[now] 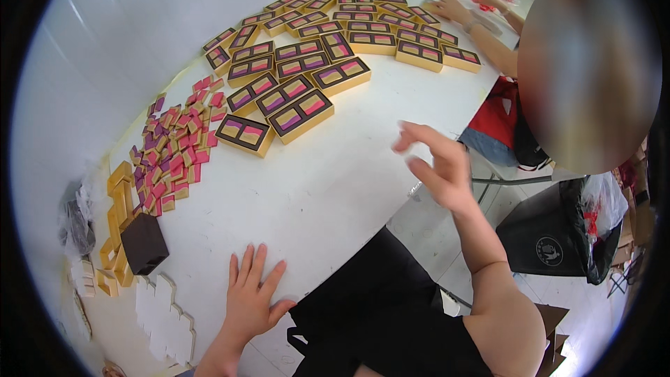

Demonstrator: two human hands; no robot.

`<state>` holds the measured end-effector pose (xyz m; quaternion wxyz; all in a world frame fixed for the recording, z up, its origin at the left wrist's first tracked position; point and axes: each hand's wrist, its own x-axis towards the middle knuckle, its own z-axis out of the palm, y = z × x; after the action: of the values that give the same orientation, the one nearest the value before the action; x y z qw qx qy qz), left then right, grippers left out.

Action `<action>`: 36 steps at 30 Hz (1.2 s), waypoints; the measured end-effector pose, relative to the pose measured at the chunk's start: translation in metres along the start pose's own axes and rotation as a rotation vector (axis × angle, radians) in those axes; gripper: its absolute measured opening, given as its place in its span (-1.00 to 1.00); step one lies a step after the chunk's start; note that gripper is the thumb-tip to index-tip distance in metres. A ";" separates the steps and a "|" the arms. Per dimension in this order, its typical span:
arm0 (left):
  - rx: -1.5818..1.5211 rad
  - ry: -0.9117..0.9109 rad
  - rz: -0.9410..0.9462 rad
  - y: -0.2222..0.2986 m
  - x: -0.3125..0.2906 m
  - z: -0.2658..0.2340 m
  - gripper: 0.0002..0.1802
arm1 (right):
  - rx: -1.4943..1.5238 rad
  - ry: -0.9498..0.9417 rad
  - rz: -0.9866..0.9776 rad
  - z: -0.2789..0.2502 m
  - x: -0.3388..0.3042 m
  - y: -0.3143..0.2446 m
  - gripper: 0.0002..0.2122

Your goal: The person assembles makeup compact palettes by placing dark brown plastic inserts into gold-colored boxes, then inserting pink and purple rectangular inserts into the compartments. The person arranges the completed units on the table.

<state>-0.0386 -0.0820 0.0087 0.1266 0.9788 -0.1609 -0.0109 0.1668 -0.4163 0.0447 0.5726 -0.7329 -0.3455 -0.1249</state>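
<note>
My left hand (255,293) lies flat on the near part of the white table (307,209), fingers spread and nothing in them. Over the table's right edge I hold up my right hand (443,167), slightly blurred; its thumb and forefinger are bent and apart, with nothing visible between them. Beyond my hands stand several gold boxes (301,115) with dark brown two-window inserts, each window showing a pink-and-gold or purple-and-gold piece. The nearest-left box (244,132) sits at an angle. Left of them is a heap of loose small pink, purple and gold pieces (174,150).
A dark brown block (144,243) stands by empty gold box frames (118,202) at the left. White cut card sheets (164,321) lie near my left forearm. At the right, a co-worker's hand (450,10) is near red-handled scissors (481,3). A black bin (551,230) stands on the floor.
</note>
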 end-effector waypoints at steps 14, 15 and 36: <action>0.011 -0.111 -0.080 -0.003 0.005 -0.004 -0.30 | 0.458 -0.210 -0.289 -0.014 0.107 -0.072 -0.90; 0.014 -0.120 -0.128 0.000 -0.003 0.003 -0.30 | 0.428 -0.217 -0.218 -0.021 0.149 -0.020 -0.90; -0.288 -0.339 -0.319 0.012 -0.037 0.015 -0.55 | 0.932 0.935 1.206 -0.037 0.592 0.414 -0.43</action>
<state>-0.0781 -0.0847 -0.0039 0.2325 0.9478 -0.0202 -0.2171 0.8760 -0.2795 0.0875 0.8630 -0.3571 0.3515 0.0645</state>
